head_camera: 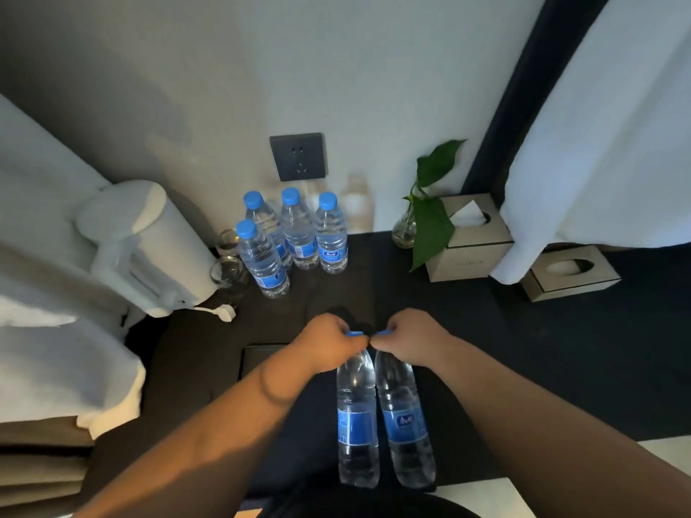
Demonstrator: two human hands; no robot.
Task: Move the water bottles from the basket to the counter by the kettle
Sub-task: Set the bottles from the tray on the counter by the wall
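Note:
My left hand [329, 343] grips the neck of a clear water bottle [357, 424] with a blue cap and blue label. Right beside it, my right hand [407, 340] holds a second bottle [405, 424] the same way. Both bottles hang upright, side by side, above the near part of the dark counter [392, 293]. Several more blue-capped bottles [295, 237] stand grouped at the back of the counter, just right of the white kettle [149, 248]. The basket is not in view.
Two glass tumblers [228, 263] stand between the kettle and the bottles; the kettle's plug [224, 312] lies on the counter. A wall socket [298, 157], a leafy plant in a vase [422, 218] and two tissue boxes [471, 241] sit further right. White towels hang left and right.

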